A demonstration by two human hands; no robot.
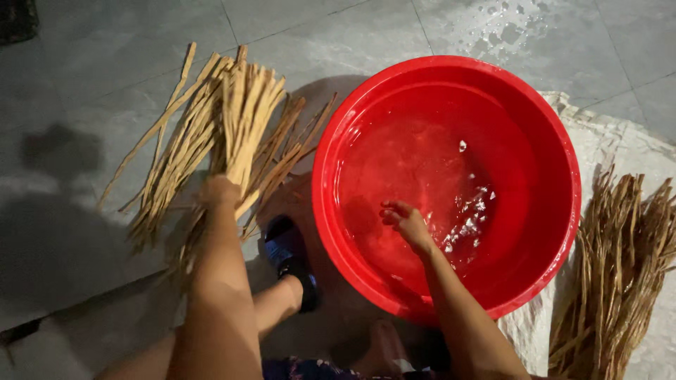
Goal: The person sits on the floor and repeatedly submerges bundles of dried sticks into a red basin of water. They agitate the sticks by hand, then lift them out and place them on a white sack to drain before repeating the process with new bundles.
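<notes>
1. The left hand (220,191) is clenched around a bundle of dry tan strips (211,134), held fanned out above the grey tiled floor (84,84).
2. The right hand (407,219), fingers loose and grasping nothing, dips into the water-filled red basin (556,141).
3. Darker wet strips (620,267) lie on a white sack (605,134) just right of the basin.

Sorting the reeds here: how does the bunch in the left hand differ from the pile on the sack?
The bunch of strips is gripped in the left hand, fanned out over the tiled floor, and looks pale. The pile of strips lies loose on the white sack, unheld, and looks darker. Both are long, thin, tan strips.
</notes>
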